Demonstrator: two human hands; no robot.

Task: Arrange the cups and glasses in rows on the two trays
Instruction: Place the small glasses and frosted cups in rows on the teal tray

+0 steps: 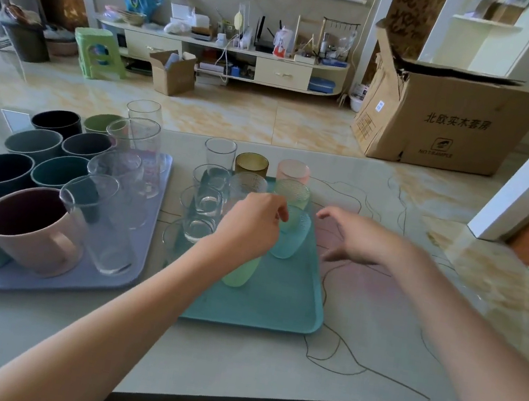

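The teal tray (274, 306) holds clear glasses (205, 201) in its left column and coloured textured glasses further right: amber (251, 163), pink (294, 170) and pale green (292, 192) at the back, and a teal glass (290, 239) nearer me. My left hand (249, 222) is curled over the top of a light green glass (241, 274) standing on this tray. My right hand (354, 238) hovers just right of the teal glass with fingers spread and nothing in it. The lavender tray (36, 278) carries mugs, such as a pink one (32, 233), and tall clear glasses (103, 223).
Both trays sit on a pale marble-pattern table (375, 322), with its front edge close to my lap. A white pillar or furniture edge (527, 193) stands at the right. Beyond the table are a large cardboard box (441, 124) and a cluttered TV shelf (224, 52).
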